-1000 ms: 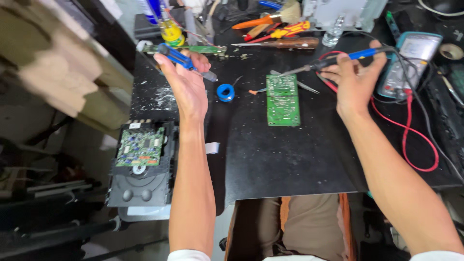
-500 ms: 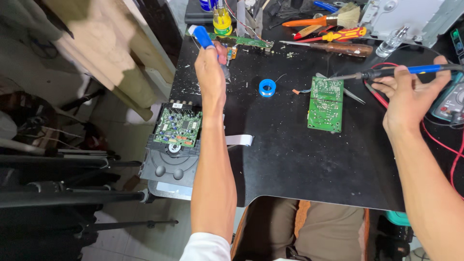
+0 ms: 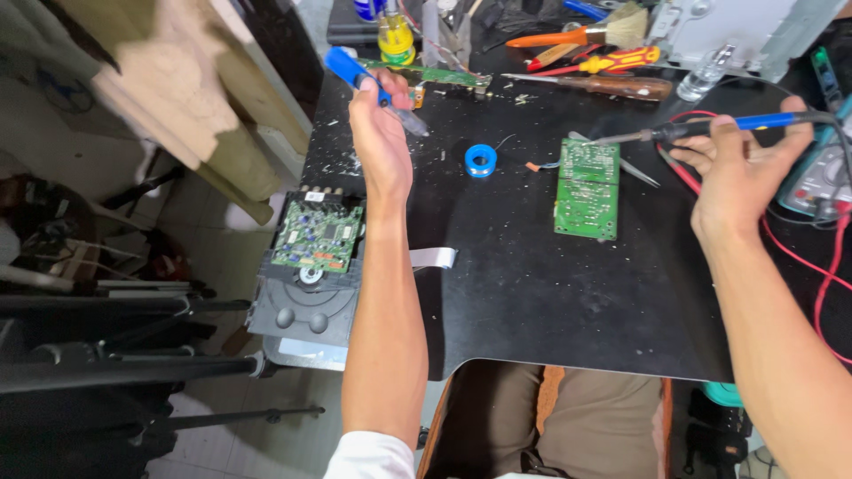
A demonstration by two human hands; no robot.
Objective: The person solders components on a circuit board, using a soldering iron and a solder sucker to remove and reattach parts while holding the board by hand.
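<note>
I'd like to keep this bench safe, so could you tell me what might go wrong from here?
1. The right hand holds the soldering iron in the air; its tip hangs just above the green board, so a slip could mark it.
2. The red leads run right under that wrist and might snag.
3. The drive overhangs the table edge, near the left hand's forearm; a nudge could tip it off.

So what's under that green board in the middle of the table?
The green circuit board lies flat on the black table. Thin metal tweezers poke out from beneath its right edge. Whatever else lies underneath is covered by the board.
</note>
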